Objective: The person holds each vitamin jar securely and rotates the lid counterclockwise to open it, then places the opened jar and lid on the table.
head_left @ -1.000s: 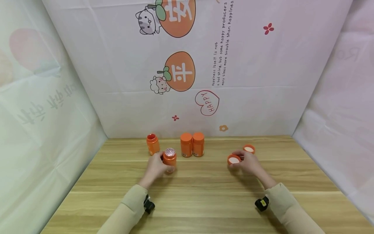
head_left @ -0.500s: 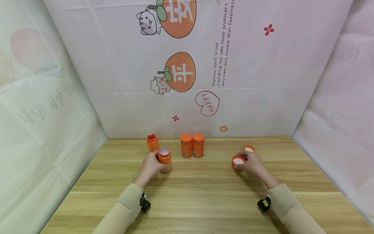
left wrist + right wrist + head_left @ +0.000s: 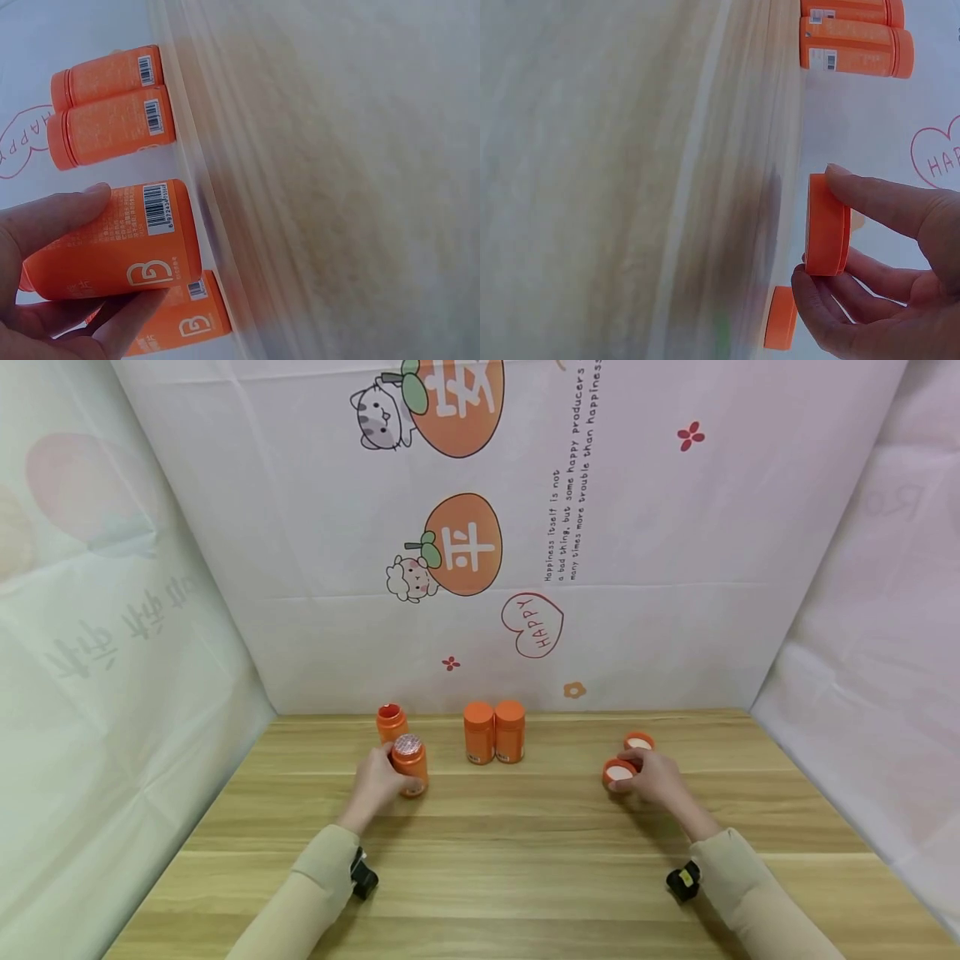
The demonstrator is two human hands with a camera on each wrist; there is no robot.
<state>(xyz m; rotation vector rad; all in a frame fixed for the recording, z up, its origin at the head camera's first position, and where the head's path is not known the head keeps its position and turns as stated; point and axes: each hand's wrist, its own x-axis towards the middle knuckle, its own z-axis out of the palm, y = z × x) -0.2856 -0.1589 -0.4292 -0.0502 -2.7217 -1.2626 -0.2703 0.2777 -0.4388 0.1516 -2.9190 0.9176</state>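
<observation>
My left hand (image 3: 377, 782) grips an orange bottle (image 3: 411, 763) with a silver foil seal over its mouth; thumb and fingers wrap its sides in the left wrist view. Just behind it stands an uncapped orange bottle (image 3: 391, 723) with a dark red opening. On the right, my right hand (image 3: 654, 777) pinches an orange cap (image 3: 826, 225) by its rim, its white liner facing up in the head view. A second upturned orange cap (image 3: 639, 741) lies on the table right behind the held one.
Two capped orange bottles (image 3: 479, 732) stand side by side near the back middle of the wooden table (image 3: 517, 860). A white printed cloth (image 3: 637, 610) rises at the table's back edge, with more cloth at both sides.
My left hand has carried the foil-sealed bottle left, toward the uncapped bottle. My right hand has moved the cap a little to the right, toward the other cap.
</observation>
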